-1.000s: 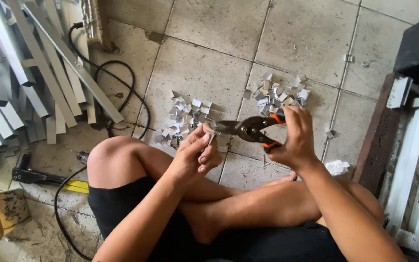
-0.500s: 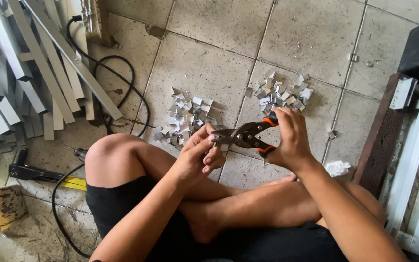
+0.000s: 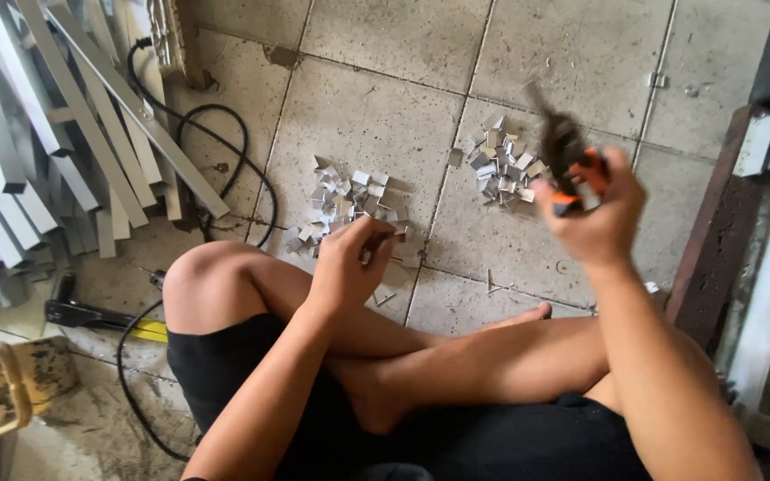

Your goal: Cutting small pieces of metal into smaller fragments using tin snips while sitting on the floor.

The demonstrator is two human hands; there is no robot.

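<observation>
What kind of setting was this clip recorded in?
Probably a small metalworking or aluminium fabrication workshop, with the work done on the floor. Cut metal profiles lie stacked on the tiled floor, two piles of small metal offcuts sit ahead, and the right hand grips orange-handled snips.

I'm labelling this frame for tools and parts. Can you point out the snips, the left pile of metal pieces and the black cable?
snips (image 3: 567,153), head view, on the blurred dark blades above the orange grips.
left pile of metal pieces (image 3: 340,200), head view, pile's middle.
black cable (image 3: 216,138), head view, on the loop's top.
</observation>
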